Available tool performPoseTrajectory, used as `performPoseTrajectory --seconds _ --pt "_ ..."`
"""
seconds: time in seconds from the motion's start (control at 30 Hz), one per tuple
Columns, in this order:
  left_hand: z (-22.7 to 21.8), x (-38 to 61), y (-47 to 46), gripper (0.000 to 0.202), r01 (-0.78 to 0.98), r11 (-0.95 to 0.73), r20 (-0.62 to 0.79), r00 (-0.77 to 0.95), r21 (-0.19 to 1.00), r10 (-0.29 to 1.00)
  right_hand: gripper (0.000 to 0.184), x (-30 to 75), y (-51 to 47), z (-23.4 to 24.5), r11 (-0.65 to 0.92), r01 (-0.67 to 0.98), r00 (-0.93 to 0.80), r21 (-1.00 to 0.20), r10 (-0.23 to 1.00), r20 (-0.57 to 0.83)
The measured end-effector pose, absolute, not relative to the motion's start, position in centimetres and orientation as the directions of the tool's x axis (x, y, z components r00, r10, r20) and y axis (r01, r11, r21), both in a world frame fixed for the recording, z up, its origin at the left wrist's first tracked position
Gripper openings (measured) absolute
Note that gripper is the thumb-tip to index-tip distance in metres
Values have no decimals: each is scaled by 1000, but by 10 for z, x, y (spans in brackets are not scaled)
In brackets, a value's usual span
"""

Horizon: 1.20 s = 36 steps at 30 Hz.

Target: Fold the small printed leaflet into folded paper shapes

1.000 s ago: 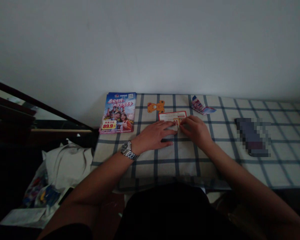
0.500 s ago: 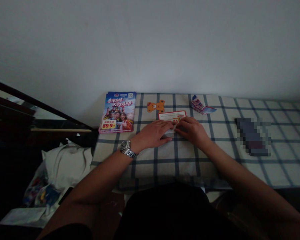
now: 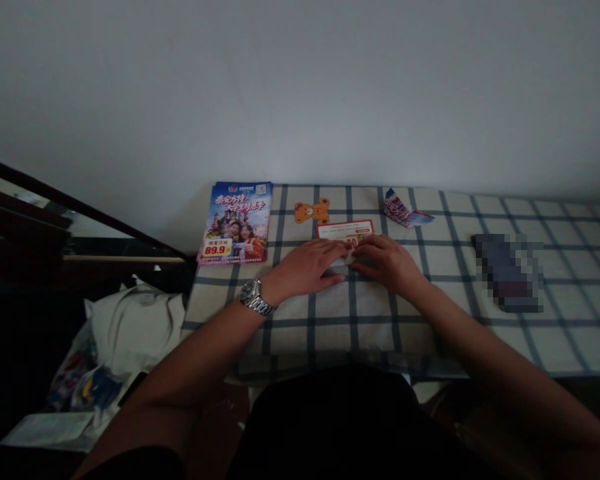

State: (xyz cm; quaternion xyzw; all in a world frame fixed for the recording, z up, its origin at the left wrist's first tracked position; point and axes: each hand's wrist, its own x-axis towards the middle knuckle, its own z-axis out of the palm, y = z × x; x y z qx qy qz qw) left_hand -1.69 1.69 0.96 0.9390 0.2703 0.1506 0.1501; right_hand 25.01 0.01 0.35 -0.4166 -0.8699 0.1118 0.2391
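Note:
A red-bordered leaflet (image 3: 337,230) lies on the checked cloth with its lower part under my fingers. It looks partly folded, though my hands cover the near edge. My left hand (image 3: 310,267) rests on it from the left, fingers stretched out and thumb apart. From the right, my right hand (image 3: 386,263) has its fingers curled and pinches the near right part of the paper. The fingertips of both hands almost meet.
A stack of printed flyers (image 3: 236,223) is at the left end of the table (image 3: 300,337). A bear-shaped figure (image 3: 313,211) and a folded flyer (image 3: 405,210) lie beyond my hands. A blurred dark object (image 3: 507,273) is on the right. White bags (image 3: 135,320) stand at lower left.
Both hands stay almost in place on the leaflet. My right hand's fingers have shifted very slightly, and the view has moved a little.

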Motion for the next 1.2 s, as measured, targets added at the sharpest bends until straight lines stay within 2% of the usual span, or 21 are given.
performPoseTrajectory --seconds 0.13,0.3,0.47,0.57,0.73,1.0,1.2 --pt "8 -17 17 42 455 -810 215 806 370 552 9 251 2 -1 604 653 -502 -456 797 336" --pt "8 -17 17 40 452 -814 221 807 364 547 2 246 4 -1 552 718 -456 -424 833 313" --pt "7 -17 18 41 443 -821 228 811 360 538 5 244 0 6 581 703 -494 -410 814 306" --pt "8 -18 18 40 438 -825 237 812 358 534 6 246 -1 9 581 671 -497 -460 813 302" --pt "11 -19 17 39 418 -845 236 831 335 504 4 248 -1 8 489 654 -366 -577 872 324" --pt "15 -19 17 35 416 -855 231 839 310 493 7 241 0 2 469 776 -342 -422 875 344" --pt "16 -19 16 35 411 -845 232 835 342 499 8 252 15 5 401 834 -271 -379 895 353"
